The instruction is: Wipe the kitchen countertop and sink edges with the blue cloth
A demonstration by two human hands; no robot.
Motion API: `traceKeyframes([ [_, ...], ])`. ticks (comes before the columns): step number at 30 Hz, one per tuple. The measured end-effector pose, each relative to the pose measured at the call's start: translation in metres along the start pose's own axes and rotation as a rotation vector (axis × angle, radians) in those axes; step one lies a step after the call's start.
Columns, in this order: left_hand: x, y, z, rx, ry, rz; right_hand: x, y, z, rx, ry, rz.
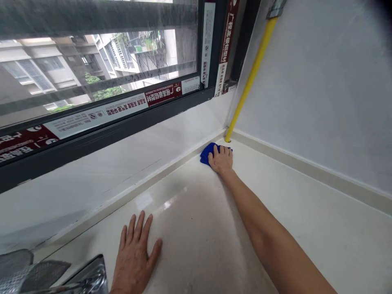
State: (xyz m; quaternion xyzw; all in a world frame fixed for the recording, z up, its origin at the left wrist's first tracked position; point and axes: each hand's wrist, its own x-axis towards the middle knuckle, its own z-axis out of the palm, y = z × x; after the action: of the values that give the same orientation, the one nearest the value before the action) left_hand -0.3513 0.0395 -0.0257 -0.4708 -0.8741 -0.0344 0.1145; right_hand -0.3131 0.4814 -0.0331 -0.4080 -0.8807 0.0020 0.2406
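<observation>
My right hand [222, 159] reaches out to the far corner of the white countertop [190, 228] and presses down on a blue cloth [208, 153]. Its fingers curl over the cloth, which sticks out on the left side of the hand against the low back ledge. Just beyond the cloth, a yellow pipe [249, 83] comes down through a hole in the counter. My left hand [134, 253] lies flat on the counter near the front, its fingers spread and holding nothing.
At the lower left stand a chrome faucet part [92, 277] and a grey mesh, leaf-shaped thing [43, 273]. A dark window frame [128, 132] with red and white tape runs above the back ledge [165, 173]. A pale wall [321, 90] bounds the right side.
</observation>
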Motion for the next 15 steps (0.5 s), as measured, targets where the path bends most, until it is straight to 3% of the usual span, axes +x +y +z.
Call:
traceKeyframes([
  [6,0.001,-0.002,0.003,-0.020,0.013,-0.025,-0.055,-0.045,-0.017,0.184,0.045,-0.257],
  [11,0.004,-0.004,0.005,-0.049,0.021,-0.037,-0.131,-0.099,-0.048,0.351,-0.080,-0.530],
  [15,0.007,-0.004,0.003,-0.059,-0.015,-0.067,-0.177,-0.104,-0.071,0.419,-0.147,-0.683],
])
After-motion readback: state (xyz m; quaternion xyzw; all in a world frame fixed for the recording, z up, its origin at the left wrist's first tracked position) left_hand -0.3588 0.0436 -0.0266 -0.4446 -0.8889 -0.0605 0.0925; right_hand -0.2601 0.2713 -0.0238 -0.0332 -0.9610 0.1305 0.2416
